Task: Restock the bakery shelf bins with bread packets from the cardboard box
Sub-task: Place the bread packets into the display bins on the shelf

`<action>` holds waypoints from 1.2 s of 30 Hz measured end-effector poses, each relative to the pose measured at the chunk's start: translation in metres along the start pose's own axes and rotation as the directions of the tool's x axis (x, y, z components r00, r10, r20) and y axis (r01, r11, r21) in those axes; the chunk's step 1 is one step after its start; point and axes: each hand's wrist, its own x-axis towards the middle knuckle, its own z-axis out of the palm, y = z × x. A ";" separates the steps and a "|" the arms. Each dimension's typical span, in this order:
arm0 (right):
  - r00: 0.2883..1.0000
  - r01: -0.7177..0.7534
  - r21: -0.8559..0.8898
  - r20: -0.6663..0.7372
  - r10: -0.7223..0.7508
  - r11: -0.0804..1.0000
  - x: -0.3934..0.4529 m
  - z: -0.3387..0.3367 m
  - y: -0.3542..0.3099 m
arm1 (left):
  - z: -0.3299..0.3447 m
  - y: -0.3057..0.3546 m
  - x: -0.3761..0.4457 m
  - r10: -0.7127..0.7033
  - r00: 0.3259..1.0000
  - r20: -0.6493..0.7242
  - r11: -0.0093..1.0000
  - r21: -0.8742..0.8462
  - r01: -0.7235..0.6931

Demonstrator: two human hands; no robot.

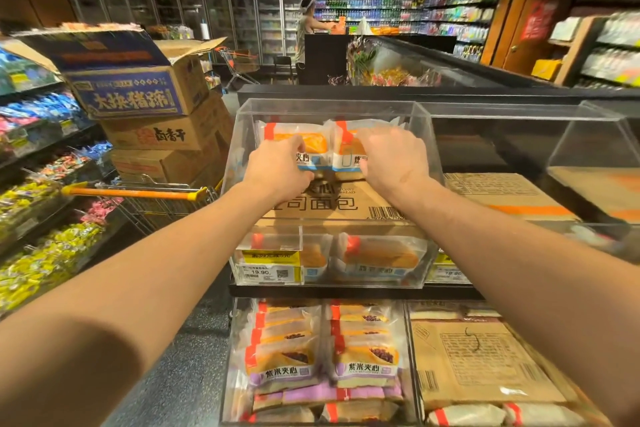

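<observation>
Two bare forearms reach out over the lower bins toward the clear acrylic bin (242,135) on the upper shelf. Inside that bin, the left hand (277,172) pinches an orange-and-blue bread packet (310,142) by its lower edge, and the right hand (393,158) grips a second packet (348,149) just beside it. Both packets stand at the back of the bin, above a flattened cardboard box (329,204) lying on its floor. This looks like the placing step. Next, I'd judge, both hands should let go and return for more packets.
</observation>
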 end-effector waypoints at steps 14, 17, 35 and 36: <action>0.993 -0.008 0.135 0.121 -0.008 0.991 -0.008 -0.010 -0.016 | -0.007 0.000 -0.010 -0.012 0.990 0.139 1.000 -0.019 0.014; 0.986 -0.015 0.081 0.168 0.001 0.997 -0.007 -0.008 -0.018 | -0.006 -0.003 -0.011 -0.012 0.988 0.157 1.000 -0.008 0.014; 0.976 -0.139 0.199 0.191 0.101 0.970 -0.024 -0.009 -0.029 | -0.015 0.003 -0.021 -0.010 0.983 0.185 0.998 -0.059 0.022; 0.982 -0.132 0.217 0.165 0.096 0.967 -0.029 -0.013 -0.030 | -0.018 0.004 -0.027 0.008 0.989 0.150 0.997 -0.077 0.004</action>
